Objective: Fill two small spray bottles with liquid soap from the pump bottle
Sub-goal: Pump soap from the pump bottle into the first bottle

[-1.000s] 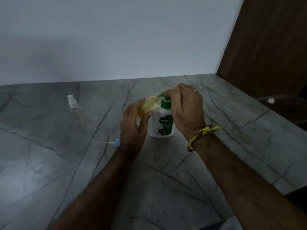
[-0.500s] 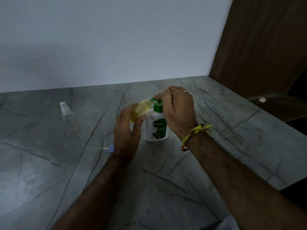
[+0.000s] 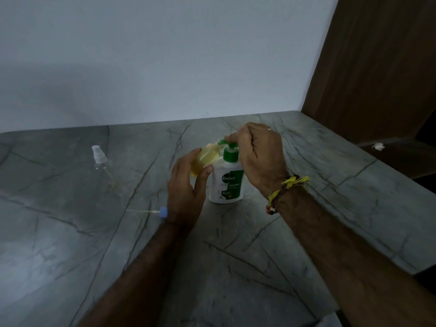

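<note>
Left hand (image 3: pixel 186 185) grips small clear bottle of yellow liquid (image 3: pixel 204 161), tilted, mouth at green pump spout | right hand (image 3: pixel 259 156) curled over pump head of white-and-green Dettol pump bottle (image 3: pixel 227 180) — upright mid grey marble worktop (image 3: pixel 306 232) | second clear spray bottle (image 3: pixel 100 159), white sprayer on — far left | blue cap with dip tube (image 3: pixel 162 212) lying just left of left wrist.

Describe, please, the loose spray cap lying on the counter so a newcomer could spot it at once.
On the grey marble counter, look just left of the left hand's wrist. The spray cap lies there on its side, pale blue, with a thin white tube trailing leftward, unlike the white-capped clear bottle standing farther back.
</note>
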